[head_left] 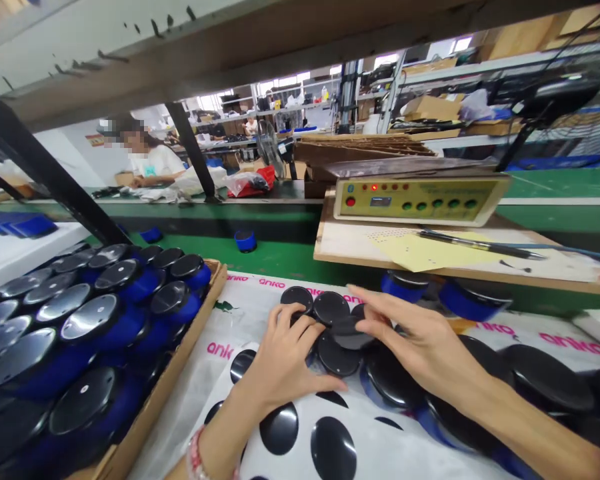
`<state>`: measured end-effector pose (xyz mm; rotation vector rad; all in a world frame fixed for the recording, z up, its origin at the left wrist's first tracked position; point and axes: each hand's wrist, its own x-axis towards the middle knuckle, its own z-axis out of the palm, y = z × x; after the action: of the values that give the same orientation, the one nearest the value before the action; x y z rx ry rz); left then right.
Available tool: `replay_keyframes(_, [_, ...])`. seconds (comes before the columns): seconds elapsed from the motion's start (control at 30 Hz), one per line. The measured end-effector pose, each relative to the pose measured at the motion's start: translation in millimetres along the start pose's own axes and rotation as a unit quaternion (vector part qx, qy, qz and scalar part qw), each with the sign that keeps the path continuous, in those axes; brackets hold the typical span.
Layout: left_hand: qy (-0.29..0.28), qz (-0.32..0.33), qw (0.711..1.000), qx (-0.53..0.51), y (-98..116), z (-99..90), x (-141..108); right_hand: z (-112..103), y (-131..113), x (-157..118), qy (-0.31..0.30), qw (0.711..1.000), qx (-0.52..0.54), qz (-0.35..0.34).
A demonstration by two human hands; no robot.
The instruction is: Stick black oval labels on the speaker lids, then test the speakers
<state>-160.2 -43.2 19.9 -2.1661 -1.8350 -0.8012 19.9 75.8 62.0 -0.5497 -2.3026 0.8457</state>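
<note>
My right hand [410, 327] pinches a thin black round sticker [349, 333] between thumb and fingers, tilted above a round black-topped unit [339, 360]. My left hand [285, 353] curves around that unit, thumb at its near side and fingers at its far left; the exact contact is partly hidden. More black round tops [331, 308] stand close behind, one partly under my left fingertips. Below my hands lies a white sheet [300, 400] with several glossy black round stickers [333, 448]. To the right stand several blue units with black tops [393, 380], partly behind my right forearm.
A cardboard box [180, 360] full of blue, black-topped units is on the left. A shelf board [325, 243] holds a control box [420, 200], yellow paper [420, 250] and a pen [480, 245]. A green conveyor [280, 263] runs behind. Another person [155, 160] sits beyond it.
</note>
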Motion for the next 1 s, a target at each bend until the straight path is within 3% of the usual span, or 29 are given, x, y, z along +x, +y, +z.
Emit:
replay_keyframes(0.1, [-0.003, -0.007, 1.000, -0.011, -2.0, 0.4, -0.9, 2.5, 9.0, -4.8, -0.010, 0.987, 0.043, 0.153])
replay_keyframes(0.23, [-0.012, -0.016, 1.000, -0.021, -2.9, 1.1, 0.0, 4.8, 15.7, -7.0, -0.025, 0.970, 0.105, 0.220])
replay_keyframes(0.33, [-0.005, -0.012, 1.000, -0.024, -3.8, 2.0, -0.8, 5.1, 15.1, -6.7, -0.009, 0.965, 0.126, 0.231])
replay_keyframes(0.63, [-0.003, -0.006, 1.000, -0.023, -5.5, 1.6, -1.6, 0.3, 2.9, 3.3, -0.035, 0.958, 0.147, 0.243])
replay_keyframes(0.8, [0.007, -0.002, 1.000, -0.026, -5.0, 3.3, -2.2, 3.1, 8.2, 2.4, -0.001, 0.984, 0.060, 0.166])
replay_keyframes(1.0, [0.038, 0.010, 0.999, -0.027, -5.0, 5.5, -2.5, 15.6, 12.3, -1.1, -0.044, 0.981, -0.006, 0.190])
